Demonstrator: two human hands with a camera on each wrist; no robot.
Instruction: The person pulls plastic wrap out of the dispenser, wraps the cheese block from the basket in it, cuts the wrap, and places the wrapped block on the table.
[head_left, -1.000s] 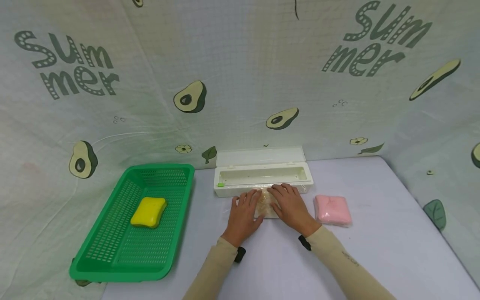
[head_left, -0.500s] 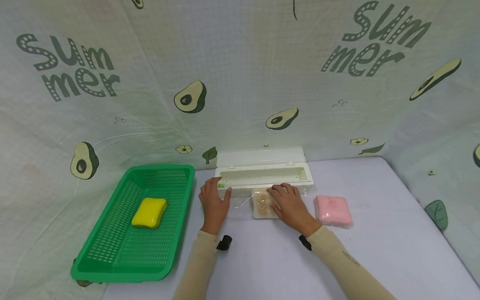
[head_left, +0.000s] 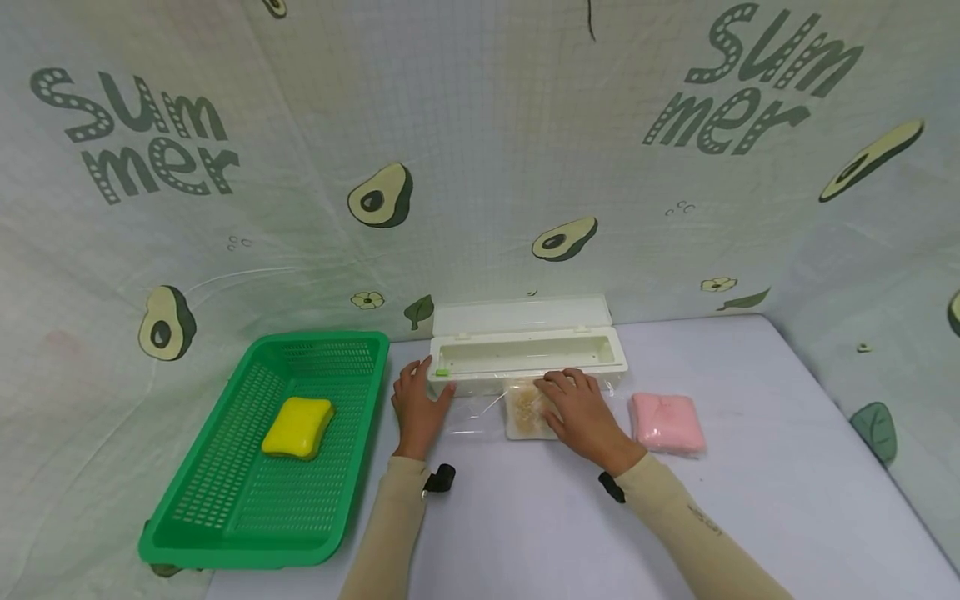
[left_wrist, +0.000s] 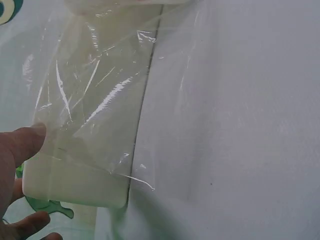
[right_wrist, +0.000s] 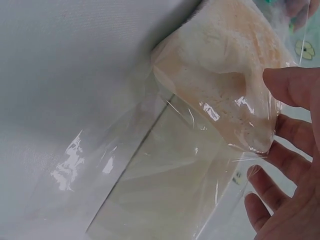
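Note:
My right hand holds a pale beige sponge covered in clear film, with its thumb and fingers on opposite sides in the right wrist view. The sponge lies at the front of a white cling film dispenser, whose lid stands raised. Clear cling film stretches from the sponge leftward across the dispenser's front and onto the table. At the dispenser's left end, my left hand grips the corner, thumb in front and fingers round the end. A small green slider sits beside it.
A green basket stands at the left with a yellow sponge inside. Right of my right hand lies a pink wrapped sponge. A patterned cloth hangs behind the table.
My left hand has left the beige sponge and moved left to the dispenser's left corner, lowering slightly. The right hand stays on the sponge. More of the sponge and film shows.

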